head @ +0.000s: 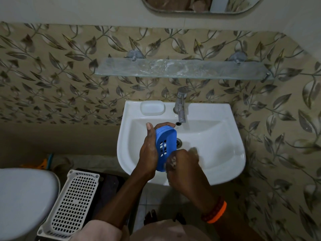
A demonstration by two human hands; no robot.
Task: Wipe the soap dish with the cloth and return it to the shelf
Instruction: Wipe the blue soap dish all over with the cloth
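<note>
Person, seen from above: both forearms bare to the elbow. Right wrist carries two bands side by side, a dark reddish-brown beaded bracelet (212, 211) and a plain bright orange band (219, 213) just beside it. Lower edge of view shows a pale pinkish garment (166, 231) across the body; left wrist unadorned.

I see the sink (225, 153) against the wall, tap (180, 105) at its back rim, a soap bar (152, 107) left of the tap. The shelf (182, 69) hangs above, a mirror (199, 6) higher. Over the basin, the left hand (147, 150) holds the soap dish (165, 146); the right hand (182, 164) is at its near end. A basket (73, 204) stands left of the sink, beside the toilet (24, 197).
</note>
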